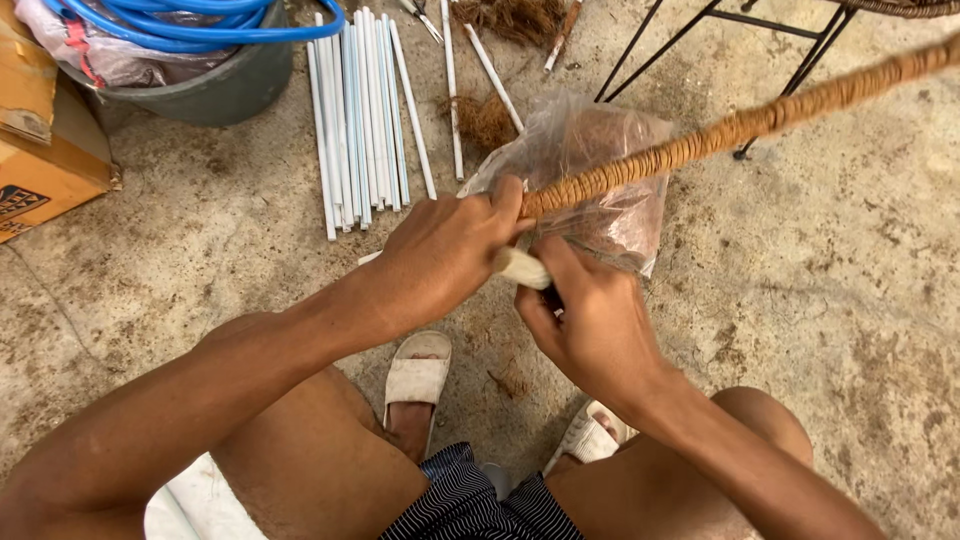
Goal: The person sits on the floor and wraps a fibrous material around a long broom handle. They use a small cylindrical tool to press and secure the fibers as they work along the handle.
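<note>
Concrete floor [820,300], stained and gritty, fills the view. Top left a grey tub [215,85] holding a coiled blue hose [200,20] and some plastic; just left of it a cardboard box [40,140] at the frame edge. Beside the tub a row of white pipes [360,110] lies flat on the floor, side by side, a few more loose ones angled off to the right near brown fibre clumps [490,118]. Top right, thin black metal legs [800,50] of a frame, with a woven edge barely in view above. Centre, a clear plastic bag [610,170] of brown fibre sits on the floor right behind the hands, partly hidden by them. Two white sandals [418,378] on the feet below, dark striped shorts at bottom edge. Rod [740,125]: long, wrapped tight in brown fibre cord, running from the hands up to the top right corner, held off the floor over the bag; its near end is bare, pale [522,266], unwrapped. Left hand [445,250] closed round the rod where the wrapping ends, thumb on top. Right hand [590,315] pinches the bare end from below, fingers curled shut on it.
</note>
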